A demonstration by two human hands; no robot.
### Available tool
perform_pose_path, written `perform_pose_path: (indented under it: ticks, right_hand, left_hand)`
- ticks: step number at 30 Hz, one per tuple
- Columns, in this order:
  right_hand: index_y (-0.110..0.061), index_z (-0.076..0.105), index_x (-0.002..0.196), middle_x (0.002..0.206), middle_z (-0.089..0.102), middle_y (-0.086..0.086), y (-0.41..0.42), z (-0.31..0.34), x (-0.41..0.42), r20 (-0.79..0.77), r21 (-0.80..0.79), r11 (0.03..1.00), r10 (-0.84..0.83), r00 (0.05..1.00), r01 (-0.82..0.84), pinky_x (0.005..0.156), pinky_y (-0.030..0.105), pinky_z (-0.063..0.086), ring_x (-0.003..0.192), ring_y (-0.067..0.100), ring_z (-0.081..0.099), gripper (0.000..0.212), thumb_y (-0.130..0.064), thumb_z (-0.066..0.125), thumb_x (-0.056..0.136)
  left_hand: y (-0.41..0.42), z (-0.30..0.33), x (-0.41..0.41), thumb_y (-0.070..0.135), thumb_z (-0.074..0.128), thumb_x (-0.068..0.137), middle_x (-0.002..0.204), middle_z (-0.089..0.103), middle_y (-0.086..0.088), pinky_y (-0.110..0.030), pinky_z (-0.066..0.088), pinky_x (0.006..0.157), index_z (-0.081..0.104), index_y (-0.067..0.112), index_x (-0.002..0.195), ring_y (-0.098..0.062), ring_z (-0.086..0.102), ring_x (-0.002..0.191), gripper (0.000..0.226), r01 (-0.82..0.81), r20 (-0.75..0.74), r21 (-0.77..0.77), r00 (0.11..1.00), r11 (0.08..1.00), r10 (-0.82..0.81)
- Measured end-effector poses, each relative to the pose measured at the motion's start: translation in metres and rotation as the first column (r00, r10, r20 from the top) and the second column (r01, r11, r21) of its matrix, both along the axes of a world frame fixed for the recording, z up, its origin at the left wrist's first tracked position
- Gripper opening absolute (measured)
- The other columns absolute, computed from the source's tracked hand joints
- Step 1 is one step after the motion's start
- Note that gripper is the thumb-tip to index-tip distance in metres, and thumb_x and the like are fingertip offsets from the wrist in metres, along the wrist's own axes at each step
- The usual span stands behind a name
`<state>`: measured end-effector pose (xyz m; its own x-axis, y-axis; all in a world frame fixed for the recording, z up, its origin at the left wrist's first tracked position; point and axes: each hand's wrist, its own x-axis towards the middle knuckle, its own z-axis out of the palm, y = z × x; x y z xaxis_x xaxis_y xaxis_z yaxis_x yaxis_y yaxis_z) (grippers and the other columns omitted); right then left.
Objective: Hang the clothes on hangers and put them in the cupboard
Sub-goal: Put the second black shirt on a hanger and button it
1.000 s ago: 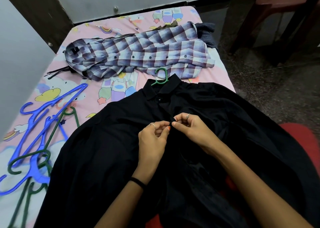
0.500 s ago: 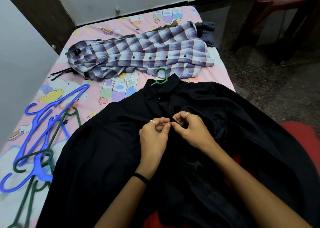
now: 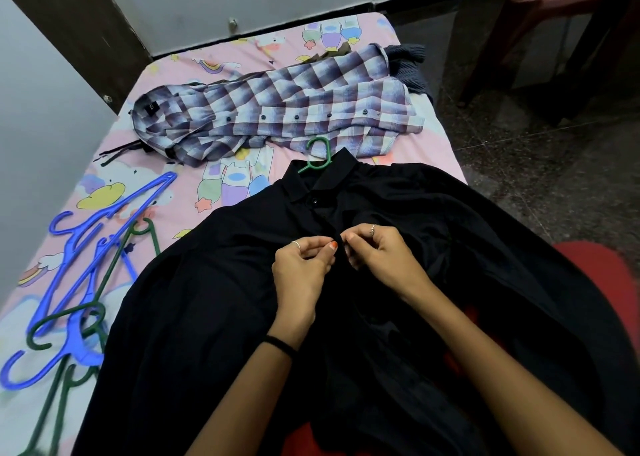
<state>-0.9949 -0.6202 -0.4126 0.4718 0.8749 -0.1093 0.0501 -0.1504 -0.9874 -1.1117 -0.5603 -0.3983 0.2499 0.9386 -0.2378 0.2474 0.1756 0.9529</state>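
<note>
a narrow bed (image 3: pixel 242 50) with a pink cartoon-print sheet fills the view, its far end against a pale wall and a dark wooden frame, with a dark speckled floor (image 3: pixel 540 165) to the right.

the left hand (image 3: pixel 303 268) and the right hand (image 3: pixel 379 253) meet at the front placket of a black shirt (image 3: pixel 194 317), just below its collar. both have fingers curled and pinch the dark cloth between thumb and fingertip, the two thumbs nearly touching at the middle seam. each hand wears a ring, and a thin black band circles the left wrist.

the black shirt lies spread front-up across the near part of the bed, its collar pointing away, and drapes off the near and right edges. a green hanger hook (image 3: pixel 317 154) sticks out of the collar, so a hanger sits inside the shirt. one button shows fastened at the collar.

beyond the hook a purple and white checked shirt (image 3: pixel 277 116) lies crumpled across the bed, buttons showing along its front. a dark grey garment (image 3: pixel 410 69) lies partly under its right end.

on the left of the bed lies a tangle of loose hangers: blue hangers (image 3: pixel 90 248) overlapping with dark green hangers (image 3: pixel 69 324).

something red (image 3: pixel 595 275) shows under the shirt's right side. the legs of a dark wooden piece of furniture (image 3: pixel 554 40) stand on the floor at upper right.
</note>
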Motion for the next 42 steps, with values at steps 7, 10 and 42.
perform_pose_path:
  ticks: [7,10,42]
  right_hand:
    - [-0.010,0.067,0.087,0.071,0.065,-0.001,0.002,-0.004,0.002,-0.058,-0.026,1.000,0.009,0.998,-0.010,0.063,0.029,0.054,0.059,0.014,0.064,0.009,-0.006,0.061,0.090]
    - [-0.008,0.066,0.087,0.070,0.063,-0.002,0.003,-0.006,0.002,-0.029,-0.040,0.999,0.012,1.000,-0.013,0.061,0.028,0.053,0.058,0.014,0.063,0.005,-0.005,0.061,0.089]
    - [-0.010,0.060,0.079,0.067,0.054,0.004,0.009,-0.005,0.025,-0.630,0.004,0.998,0.055,0.774,-0.068,0.050,0.018,0.049,0.050,0.010,0.057,0.015,-0.002,0.055,0.091]
  left_hand:
    - [0.002,-0.003,0.003,0.006,0.071,0.084,0.084,0.074,-0.009,-0.025,0.056,0.075,0.073,0.011,0.090,-0.018,0.072,0.083,0.008,0.043,-0.010,-0.039,0.999,0.998,-0.043]
    - [0.003,-0.003,0.004,0.005,0.067,0.087,0.087,0.074,-0.008,-0.026,0.058,0.078,0.072,0.008,0.096,-0.016,0.072,0.083,0.011,0.066,-0.045,-0.034,0.997,0.997,-0.067]
    - [0.013,-0.002,0.021,0.003,0.061,0.090,0.075,0.062,0.002,-0.023,0.051,0.072,0.051,0.016,0.087,-0.008,0.058,0.067,0.018,0.186,0.004,-0.002,0.983,0.983,-0.186]
